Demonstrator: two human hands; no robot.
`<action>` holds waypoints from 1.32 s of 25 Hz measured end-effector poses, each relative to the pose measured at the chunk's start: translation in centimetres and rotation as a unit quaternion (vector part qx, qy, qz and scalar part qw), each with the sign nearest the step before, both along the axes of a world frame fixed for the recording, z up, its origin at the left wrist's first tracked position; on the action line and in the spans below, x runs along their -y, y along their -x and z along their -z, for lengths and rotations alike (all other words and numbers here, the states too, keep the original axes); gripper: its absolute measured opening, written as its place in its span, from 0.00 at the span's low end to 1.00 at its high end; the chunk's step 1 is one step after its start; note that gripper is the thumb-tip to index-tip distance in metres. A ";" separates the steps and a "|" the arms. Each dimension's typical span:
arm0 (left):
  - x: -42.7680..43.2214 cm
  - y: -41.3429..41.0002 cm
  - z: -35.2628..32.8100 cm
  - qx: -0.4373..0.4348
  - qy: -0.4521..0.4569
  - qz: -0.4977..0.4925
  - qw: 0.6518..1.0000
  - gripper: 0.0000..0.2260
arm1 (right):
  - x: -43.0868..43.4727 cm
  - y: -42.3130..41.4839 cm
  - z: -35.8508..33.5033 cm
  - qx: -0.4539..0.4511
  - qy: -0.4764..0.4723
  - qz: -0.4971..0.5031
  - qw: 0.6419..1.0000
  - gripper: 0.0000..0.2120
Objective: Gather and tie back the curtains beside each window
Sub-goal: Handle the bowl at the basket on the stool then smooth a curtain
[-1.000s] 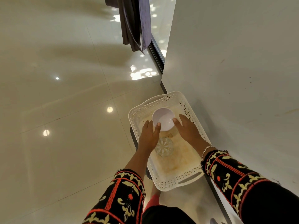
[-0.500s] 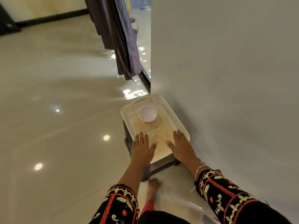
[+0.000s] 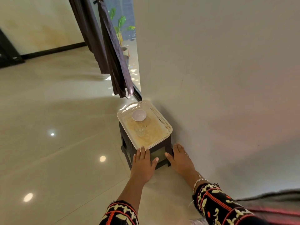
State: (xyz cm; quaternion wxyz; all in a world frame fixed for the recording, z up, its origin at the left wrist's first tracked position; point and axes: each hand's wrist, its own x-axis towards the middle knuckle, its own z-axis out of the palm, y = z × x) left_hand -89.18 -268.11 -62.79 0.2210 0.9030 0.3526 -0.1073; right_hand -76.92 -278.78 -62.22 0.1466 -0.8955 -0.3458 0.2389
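Dark purple curtains (image 3: pixel 113 51) hang ahead beside a glass door, their lower ends just above the floor. My left hand (image 3: pixel 143 164) and my right hand (image 3: pixel 181 159) are both stretched out in front of me with straight fingers and hold nothing. They hover near the front edge of a white perforated tray (image 3: pixel 160 120) that sits on a dark stool (image 3: pixel 159 154). The curtains are well beyond my reach, past the tray.
In the tray stand a small white bowl (image 3: pixel 139 115) and an upturned clear glass (image 3: pixel 140 128). A plain wall (image 3: pixel 219 70) runs along the right. Glossy tiled floor (image 3: pixel 56 127) spreads to the left. Potted plants (image 3: pixel 121 25) show through the glass.
My hands have drawn back from the bowl in the tray to the tray's near edge. The view has risen and pulled away, showing more of the curtains.
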 end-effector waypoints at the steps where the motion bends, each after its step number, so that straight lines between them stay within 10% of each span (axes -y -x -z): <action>1: 0.6 0.4 -0.4 -0.001 0.002 0.007 1.000 0.29 | 0.8 0.8 -0.4 0.005 -0.006 0.006 1.000 0.32; 33: 26.7 16.0 -4.0 0.026 0.012 0.346 0.938 0.28 | 33.2 27.6 -3.1 0.045 0.063 0.320 0.944 0.34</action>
